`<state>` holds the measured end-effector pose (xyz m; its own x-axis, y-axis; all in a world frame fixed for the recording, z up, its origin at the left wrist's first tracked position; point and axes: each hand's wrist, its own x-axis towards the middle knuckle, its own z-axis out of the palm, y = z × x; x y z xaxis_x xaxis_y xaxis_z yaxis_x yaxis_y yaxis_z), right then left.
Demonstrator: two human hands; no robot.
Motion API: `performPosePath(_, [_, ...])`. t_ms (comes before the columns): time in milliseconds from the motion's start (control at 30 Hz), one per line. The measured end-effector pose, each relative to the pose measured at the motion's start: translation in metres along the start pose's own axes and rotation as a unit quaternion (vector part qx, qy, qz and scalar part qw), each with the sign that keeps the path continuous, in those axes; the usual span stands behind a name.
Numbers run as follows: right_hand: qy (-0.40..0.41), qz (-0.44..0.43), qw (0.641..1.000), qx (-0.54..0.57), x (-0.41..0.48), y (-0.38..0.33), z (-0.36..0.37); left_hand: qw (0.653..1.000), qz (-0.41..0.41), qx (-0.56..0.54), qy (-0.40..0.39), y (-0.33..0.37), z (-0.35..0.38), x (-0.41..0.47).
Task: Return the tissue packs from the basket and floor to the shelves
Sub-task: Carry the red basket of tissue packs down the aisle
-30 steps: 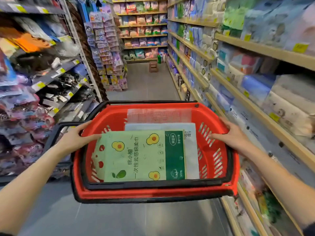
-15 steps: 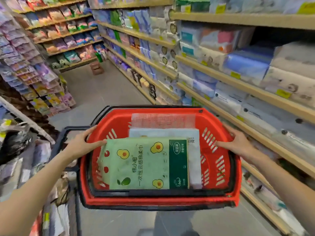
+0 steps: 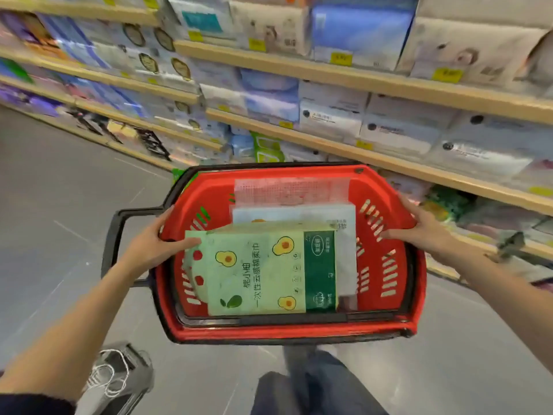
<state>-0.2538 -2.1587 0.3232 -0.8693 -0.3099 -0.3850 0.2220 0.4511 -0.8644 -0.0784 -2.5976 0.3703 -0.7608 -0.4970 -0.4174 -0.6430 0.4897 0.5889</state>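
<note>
Progress: 0 packs shelved, as far as I can see. Basket [image 3: 287,332] is loaded with at least 3 packs: green pack [image 3: 263,271] on top at the near end, white pack [image 3: 294,211] under it, clear dotted pack [image 3: 290,187] at the far end.

Left hand [image 3: 155,244] grips the basket's left rim, one fingertip touching the green pack. Right hand [image 3: 419,232] grips the right rim, fingers inside. Both are busy, so the basket likely goes down before any pack comes out.

Shelves [image 3: 329,70] beyond the basket are packed tight; I see no obvious free slot. Floor [image 3: 59,205] left of the basket shows no loose packs.

Basket's black handle [image 3: 113,235] juts left; a shoe [image 3: 116,375] sits below its near-left corner.
</note>
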Motion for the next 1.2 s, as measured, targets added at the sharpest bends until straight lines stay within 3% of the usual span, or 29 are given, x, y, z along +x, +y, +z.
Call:
performPosePath(333, [0.168, 0.143, 0.974, 0.057, 0.017, 0.048, 0.052, 0.987, 0.084, 0.024, -0.138, -0.002, 0.046, 0.167])
performPosePath(500, [0.209, 0.194, 0.952, 0.111, 0.039, 0.088, 0.084, 0.976, 0.119, 0.068, -0.171, -0.012, 0.082, 0.231])
performPosePath(733, [0.23, 0.213, 0.944, 0.105, 0.101, 0.177, 0.118, 0.962, 0.136, 0.105, -0.21, -0.053, 0.161, 0.325])
performPosePath(1200, [0.261, 0.216, 0.938, 0.074, 0.236, 0.341, 0.165, 0.971, 0.111, 0.158, -0.14, -0.141, 0.303, 0.466])
